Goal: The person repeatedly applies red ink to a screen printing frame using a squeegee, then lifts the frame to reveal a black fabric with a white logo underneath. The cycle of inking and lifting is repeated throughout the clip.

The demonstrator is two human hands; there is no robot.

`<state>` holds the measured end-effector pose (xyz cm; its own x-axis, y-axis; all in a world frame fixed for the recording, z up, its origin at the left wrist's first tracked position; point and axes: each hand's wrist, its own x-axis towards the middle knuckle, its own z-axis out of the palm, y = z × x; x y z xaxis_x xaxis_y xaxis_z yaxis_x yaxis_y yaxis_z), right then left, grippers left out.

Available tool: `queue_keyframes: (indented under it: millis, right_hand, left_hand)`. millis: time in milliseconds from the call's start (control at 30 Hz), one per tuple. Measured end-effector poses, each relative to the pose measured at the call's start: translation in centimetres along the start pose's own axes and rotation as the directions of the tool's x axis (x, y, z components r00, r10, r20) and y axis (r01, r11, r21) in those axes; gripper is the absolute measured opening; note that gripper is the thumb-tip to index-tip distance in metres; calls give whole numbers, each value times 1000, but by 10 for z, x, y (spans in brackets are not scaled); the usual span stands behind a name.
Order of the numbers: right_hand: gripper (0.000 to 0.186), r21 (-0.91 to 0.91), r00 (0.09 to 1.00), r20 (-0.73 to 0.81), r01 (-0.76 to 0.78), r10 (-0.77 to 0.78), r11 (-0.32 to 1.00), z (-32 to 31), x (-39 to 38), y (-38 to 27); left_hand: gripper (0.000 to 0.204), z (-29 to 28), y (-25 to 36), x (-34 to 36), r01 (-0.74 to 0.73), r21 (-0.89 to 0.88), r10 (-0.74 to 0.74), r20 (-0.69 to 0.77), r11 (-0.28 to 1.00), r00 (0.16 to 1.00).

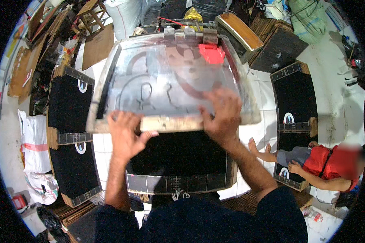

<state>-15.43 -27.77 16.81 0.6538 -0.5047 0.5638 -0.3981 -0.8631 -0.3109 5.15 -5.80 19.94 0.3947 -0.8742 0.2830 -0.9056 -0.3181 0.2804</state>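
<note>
A screen printing frame (pixel 178 123) with a pale wooden border is tilted up in front of me. Hinge clamps (pixel 210 35) hold its far edge. Its greyish mesh (pixel 150 81) shows dark curved line shapes, and red ink (pixel 212 54) lies at the far right corner. My left hand (pixel 127 133) is closed on the near rail, its thumb stretched along the front. My right hand (pixel 223 115) is at the rail's right part, its fingers over the mesh and blurred by motion. Below the frame is a black panel (pixel 178 156) with a marked strip along its near side.
Black panels with white round prints lie in a left row (pixel 71 113) and a right row (pixel 296 93). A person in a red top (pixel 320 162) sits at the right. Brown boards (pixel 239 30), stacked cardboard (pixel 271 36) and a white sack (pixel 123 16) stand behind the frame.
</note>
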Motion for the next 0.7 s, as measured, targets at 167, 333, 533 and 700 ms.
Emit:
queue_keyframes:
  millis: [167, 333, 533, 700]
  right_hand:
    - [31, -243, 914, -343, 137, -218, 960, -49, 126, -4]
    - [32, -218, 933, -335, 58, -130, 974, -85, 226, -10]
    - [39, -86, 940, -334, -109, 74, 990, -105, 297, -16]
    - [45, -135, 974, -194, -145, 117, 980, -109, 340, 10]
  left_hand:
    - [60, -74, -16, 42, 61, 245, 53, -432, 967, 900]
    - [42, -3, -156, -68, 250, -283, -378, -694, 926, 613]
    - [41, 215, -242, -417, 942, -41, -785, 541, 332, 300]
    - [29, 315, -164, -557, 880, -27, -807, 388, 474, 446]
